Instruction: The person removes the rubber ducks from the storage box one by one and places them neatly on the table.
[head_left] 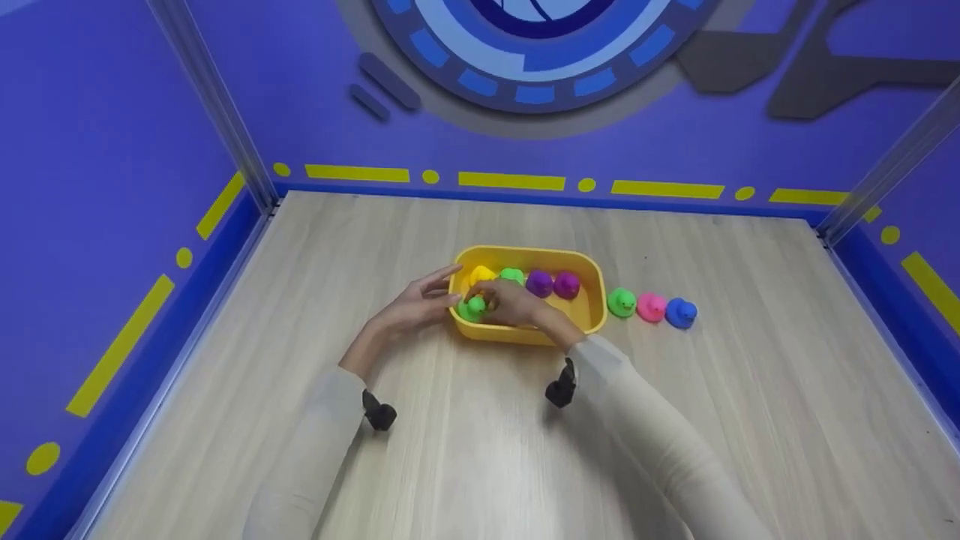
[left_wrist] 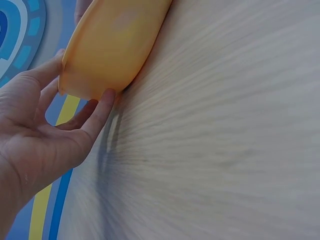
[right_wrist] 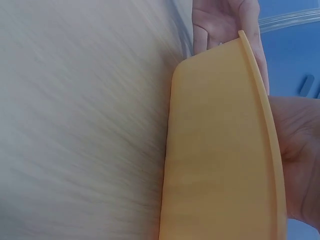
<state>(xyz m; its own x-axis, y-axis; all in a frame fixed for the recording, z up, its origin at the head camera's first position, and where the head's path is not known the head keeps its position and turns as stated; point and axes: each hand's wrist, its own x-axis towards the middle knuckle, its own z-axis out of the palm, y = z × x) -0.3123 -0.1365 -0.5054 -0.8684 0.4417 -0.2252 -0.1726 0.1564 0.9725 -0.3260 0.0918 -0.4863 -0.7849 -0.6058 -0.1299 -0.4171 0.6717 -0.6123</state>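
A yellow plastic basin point(head_left: 577, 330) stands on the table with several rubber ducks inside. My right hand point(head_left: 514, 302) reaches over its near rim and pinches a green rubber duck point(head_left: 471, 309) at the left end. Its fingertips are hidden behind the basin wall point(right_wrist: 220, 150) in the right wrist view. Touching the basin's left end from outside is my left hand point(head_left: 416, 306), its fingers extended along the rim and side point(left_wrist: 110, 55). Along the far side of the basin sit a yellow duck point(head_left: 481, 274), another green duck point(head_left: 512, 275), a purple duck point(head_left: 539, 283) and a magenta duck point(head_left: 567, 285).
Right of the basin, a green duck point(head_left: 622, 303), a pink duck point(head_left: 651, 307) and a blue duck point(head_left: 681, 313) stand in a row on the wooden table point(head_left: 465, 450). Blue-purple panels point(head_left: 480, 150) with metal corner posts enclose the table at the back and sides.
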